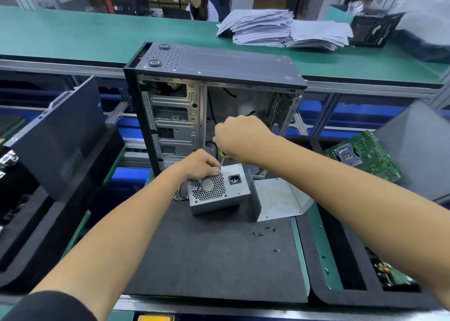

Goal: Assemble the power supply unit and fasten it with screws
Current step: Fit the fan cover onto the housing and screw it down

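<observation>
Grey metal box power supply unit (219, 191) with honeycomb fan grille sits on the black foam mat (207, 259), in front of the open black tower case (214, 89). Left hand (203, 163) curls on its top edge, steadying it. Right hand (239, 138) grips a yellow-handled screwdriver (222, 158), tip at the top face. Loose black screws (264, 231) lie on the mat, grey bent metal plate (277, 199) just beside the unit. Fastening looks underway, screws left; unit not yet in the case.

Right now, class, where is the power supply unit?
In the head view, the power supply unit sits mid-frame on the dark mat, in front of the open computer case, with a bent metal plate at its right.
</observation>
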Demonstrator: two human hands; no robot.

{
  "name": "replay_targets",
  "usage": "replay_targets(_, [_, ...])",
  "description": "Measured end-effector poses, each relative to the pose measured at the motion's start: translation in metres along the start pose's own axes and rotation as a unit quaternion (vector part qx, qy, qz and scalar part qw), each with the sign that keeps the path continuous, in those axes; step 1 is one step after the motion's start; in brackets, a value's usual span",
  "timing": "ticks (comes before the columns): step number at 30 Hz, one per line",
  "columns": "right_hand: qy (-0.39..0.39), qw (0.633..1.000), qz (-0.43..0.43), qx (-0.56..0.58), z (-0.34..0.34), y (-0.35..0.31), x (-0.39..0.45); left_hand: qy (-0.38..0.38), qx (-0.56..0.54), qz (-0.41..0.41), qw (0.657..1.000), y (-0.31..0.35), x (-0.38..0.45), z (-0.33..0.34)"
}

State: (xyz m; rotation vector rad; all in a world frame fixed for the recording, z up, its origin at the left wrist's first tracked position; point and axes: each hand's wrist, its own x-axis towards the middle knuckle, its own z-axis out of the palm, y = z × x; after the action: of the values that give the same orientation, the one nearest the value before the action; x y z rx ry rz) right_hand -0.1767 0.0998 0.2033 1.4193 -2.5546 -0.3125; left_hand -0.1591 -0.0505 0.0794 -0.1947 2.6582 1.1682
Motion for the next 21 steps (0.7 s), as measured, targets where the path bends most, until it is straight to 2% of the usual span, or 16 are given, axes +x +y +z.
replay_targets(5, [-0.074,0.996,-0.034,0.042,0.000,0.010,0.005,-0.002,-0.005,-0.003,1.000,0.000,-0.001,0.000])
replay_targets(11, [-0.073,0.981,-0.179,-0.021,-0.006,0.006,0.002,0.000,-0.008,0.012,1.000,-0.001,-0.001,0.000])
replay_targets(14, [-0.069,0.974,-0.217,-0.020,-0.011,0.012,0.006,-0.001,-0.012,0.008,1.000,-0.001,-0.001,0.000])
replay_targets(17, [-0.067,0.979,-0.194,0.006,-0.010,0.020,0.007,-0.003,-0.015,0.000,1.000,-0.001,-0.001,0.000])
replay_targets(21, [-0.056,0.992,-0.105,0.029,-0.005,0.018,0.002,-0.003,0.000,0.011,1.000,0.000,-0.001,0.000])
